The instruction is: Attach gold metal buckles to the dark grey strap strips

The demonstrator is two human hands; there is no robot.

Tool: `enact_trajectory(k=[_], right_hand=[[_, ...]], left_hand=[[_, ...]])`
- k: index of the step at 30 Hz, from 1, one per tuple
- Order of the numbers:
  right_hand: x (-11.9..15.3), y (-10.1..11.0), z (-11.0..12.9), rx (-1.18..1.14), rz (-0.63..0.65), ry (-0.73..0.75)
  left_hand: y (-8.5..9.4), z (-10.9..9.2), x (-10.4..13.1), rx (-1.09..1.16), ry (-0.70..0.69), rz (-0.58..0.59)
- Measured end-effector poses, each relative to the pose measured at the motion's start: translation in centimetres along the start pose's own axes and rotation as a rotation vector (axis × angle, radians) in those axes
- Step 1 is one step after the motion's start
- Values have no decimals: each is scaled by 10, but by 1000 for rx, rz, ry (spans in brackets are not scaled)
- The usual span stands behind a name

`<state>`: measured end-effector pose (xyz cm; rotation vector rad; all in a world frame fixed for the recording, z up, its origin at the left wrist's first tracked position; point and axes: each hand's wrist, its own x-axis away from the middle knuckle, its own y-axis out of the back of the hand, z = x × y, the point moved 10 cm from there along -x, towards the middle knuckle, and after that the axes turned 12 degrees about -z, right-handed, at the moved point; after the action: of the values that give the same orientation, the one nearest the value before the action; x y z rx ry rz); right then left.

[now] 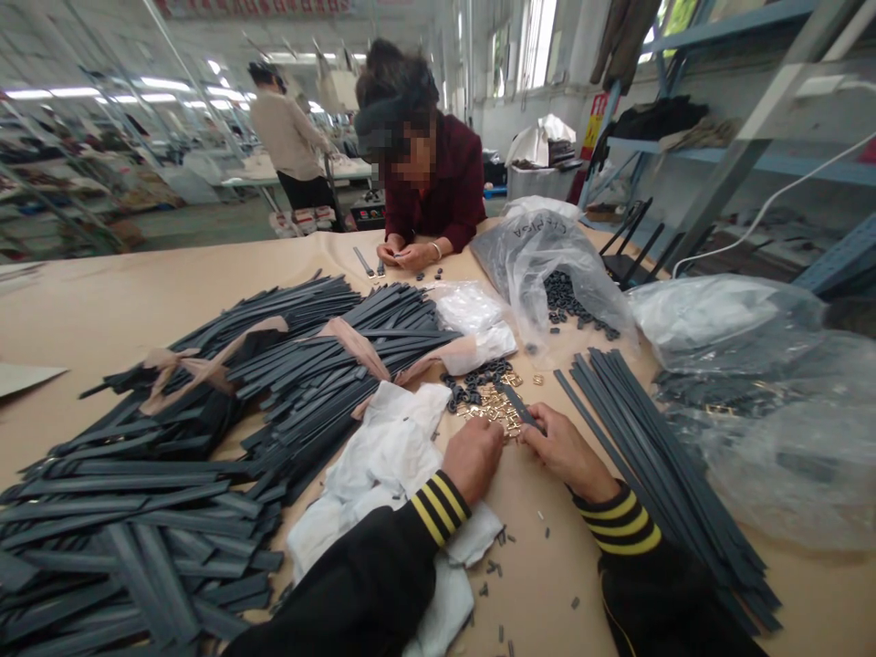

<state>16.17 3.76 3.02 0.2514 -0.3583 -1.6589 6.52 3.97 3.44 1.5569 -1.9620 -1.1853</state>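
A pile of small gold-coloured metal buckles (487, 407) lies on the tan-surfaced bench (540, 584). Beside its near edge, the right hand (567, 447) pinches a flat dark-grey strap (518, 404); the left hand (472, 458) is curled, its contents indeterminable.

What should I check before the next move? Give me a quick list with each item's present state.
1. Right hand gripping a dark strap: ok.
2. Left hand holding a buckle: cannot tell, its grasp is hidden.
3. Gold buckles within reach: ok, right by both hands.
4. Dark loops kept separate from the buckles: not ok, the heaps run together.
5. Work surface free of scraps: not ok, small dark bits are scattered there.
6. Co-worker's hands well apart: ok, on the far side.
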Motion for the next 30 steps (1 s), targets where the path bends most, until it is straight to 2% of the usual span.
enact_trajectory(k=[2,4,6,8,11,14,19,25,28,30], right_hand=[[0,1,10,73,-19,98],[0,-3,15,79,-11,135],[1,-7,14,49,-7,129],[1,-8,11,20,-28,109],[0,-6,7,4,-55,96],[0,-6,6,22,-24,89],[1,-10,8,68,23,93],[4,-17,11,116,77,127],[3,-15,14,163,58,157],[3,-14,16,166,42,171]], left_hand=[[1,20,-2,354,182,1],[-8,33,1,739,392,55],[-16,36,5,1024,543,92],[-21,34,9,1156,607,113],[-28,28,13,1194,617,189],[-31,28,14,1215,633,241],[-28,33,11,1220,633,221],[-30,28,11,1106,533,256],[-31,24,11,1098,520,262],[-28,25,9,1106,515,216]])
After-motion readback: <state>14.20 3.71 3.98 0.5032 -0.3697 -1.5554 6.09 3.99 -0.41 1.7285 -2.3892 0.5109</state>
